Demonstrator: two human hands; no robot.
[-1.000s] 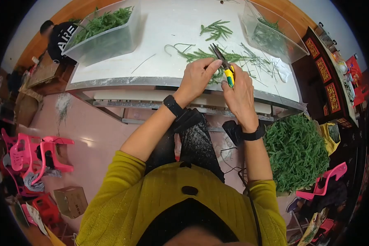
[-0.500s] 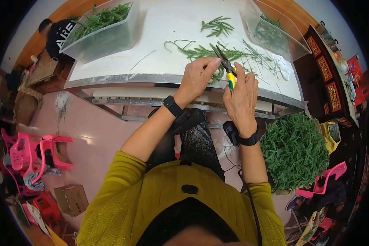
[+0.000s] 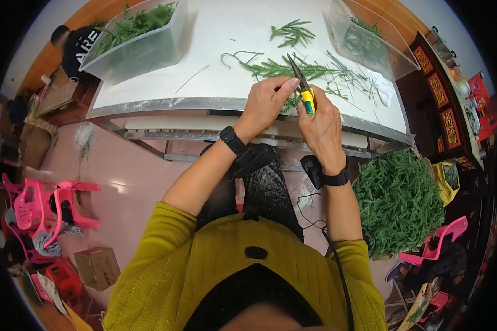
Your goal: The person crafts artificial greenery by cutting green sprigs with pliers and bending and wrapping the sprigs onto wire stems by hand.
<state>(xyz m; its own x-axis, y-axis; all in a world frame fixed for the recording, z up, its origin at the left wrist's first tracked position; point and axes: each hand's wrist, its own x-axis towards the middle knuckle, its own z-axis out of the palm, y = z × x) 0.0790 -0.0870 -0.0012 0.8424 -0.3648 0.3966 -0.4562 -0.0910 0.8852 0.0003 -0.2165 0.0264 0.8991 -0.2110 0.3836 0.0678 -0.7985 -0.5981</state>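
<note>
My right hand (image 3: 321,124) is wrapped round needle-nose pliers (image 3: 307,99) with yellow and green handles and dark jaws pointing up and away over the table. Thumb and fingers of my left hand (image 3: 268,105) are pinched together right beside the jaws. Between the two hands shows a green needle-leaved sprig (image 3: 291,103), apparently in the left fingers, though its held part is hidden. Just beyond, a longer green sprig (image 3: 265,69) lies on the white table (image 3: 215,33), with another sprig (image 3: 292,33) farther back. Several thin green stems (image 3: 350,83) are scattered to the right.
Clear plastic bins of greenery stand at the back left (image 3: 174,49) and back right (image 3: 400,58). A big heap of green sprigs (image 3: 397,204) sits right of my legs. Pink chairs (image 3: 33,207) and a cardboard box (image 3: 96,267) are at left. A person (image 3: 80,52) sits beyond the table.
My right hand has closed around the pliers' handles, and the jaws, apart before, have come together. The pliers have shifted slightly left. My left hand has hardly moved.
</note>
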